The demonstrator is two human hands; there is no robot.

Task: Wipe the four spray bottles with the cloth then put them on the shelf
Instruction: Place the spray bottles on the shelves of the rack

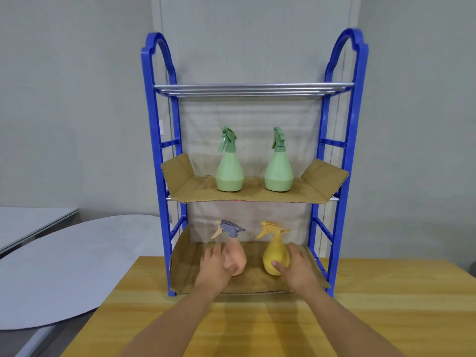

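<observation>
- On the bottom tier of the blue shelf [159,161], both hands are at 2 spray bottles that stand upright on a cardboard liner [185,269].
- Left hand [215,266]: thumb and fingers curve round the body of the pink bottle [238,256], thumb at its near side, fingers at its left flank; its grey trigger head rises just above the fingertips.
- Right hand [296,269]: thumb presses the front of the yellow bottle [274,253] and the fingers wrap its right flank; the yellow trigger head stands above the fingertips.
- Between the 2 thumbs there is a gap; the 2 bottles stand near each other but apart.
- Well above the fingers, on the middle tier, 2 green bottles, one at left [229,171] and one at right [279,171], stand side by side on another cardboard sheet.
- Higher up, the top tier is bare metal rods [252,89].
- Below the wrists, both forearms reach over a wooden table [386,305] on which the shelf stands.
</observation>
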